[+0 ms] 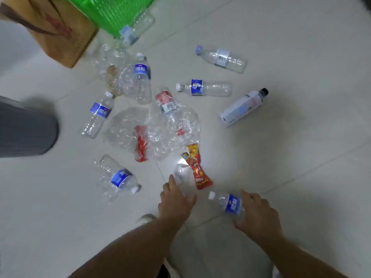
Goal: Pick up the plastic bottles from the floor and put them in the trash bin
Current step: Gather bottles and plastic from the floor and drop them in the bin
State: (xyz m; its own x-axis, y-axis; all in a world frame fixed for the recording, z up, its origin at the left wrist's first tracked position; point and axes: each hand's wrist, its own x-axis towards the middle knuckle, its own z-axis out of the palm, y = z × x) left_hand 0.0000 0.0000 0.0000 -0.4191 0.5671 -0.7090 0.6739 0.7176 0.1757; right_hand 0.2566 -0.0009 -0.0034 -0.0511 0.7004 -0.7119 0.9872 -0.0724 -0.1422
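Several empty plastic bottles lie scattered on the pale tiled floor. My right hand (259, 215) is closing on a blue-labelled bottle (227, 203) with a white cap at the near right. My left hand (175, 199) reaches, fingers spread, over a small clear crumpled bottle (180, 173). Another blue-labelled bottle (118, 178) lies to the left. A crushed clear bottle with a red label (166, 101) sits in the middle. The dark grey trash bin (26, 127) stands at the left edge.
A red and yellow snack wrapper (197, 167) lies beside my left hand. A white bottle with a black cap (243, 107) is at the right. A cardboard box (56, 27) and a green basket (112, 11) stand at the back.
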